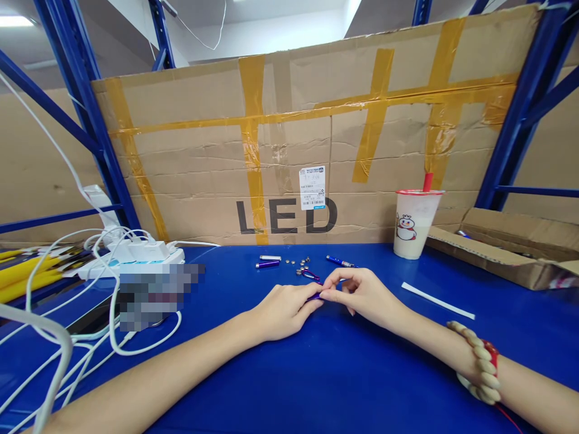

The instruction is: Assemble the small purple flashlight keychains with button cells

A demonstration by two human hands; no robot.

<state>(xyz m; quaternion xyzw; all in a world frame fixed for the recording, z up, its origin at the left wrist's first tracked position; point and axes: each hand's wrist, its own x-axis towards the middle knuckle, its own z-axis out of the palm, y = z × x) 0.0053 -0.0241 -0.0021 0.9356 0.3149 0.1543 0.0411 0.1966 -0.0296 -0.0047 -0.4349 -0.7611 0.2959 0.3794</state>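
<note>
Left hand [284, 308] and right hand [362, 292]: fingertips pinched together on one small purple tube [314, 297]; button cells [296, 263] just beyond; blue table [316, 374] beneath.

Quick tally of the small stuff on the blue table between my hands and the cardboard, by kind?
Purple tubes: 3, counting the one pinched between left hand and right hand
Silver tube: 1
Key ring: 1
Button cells: too small to count
Total: 5, cells excluded
</note>
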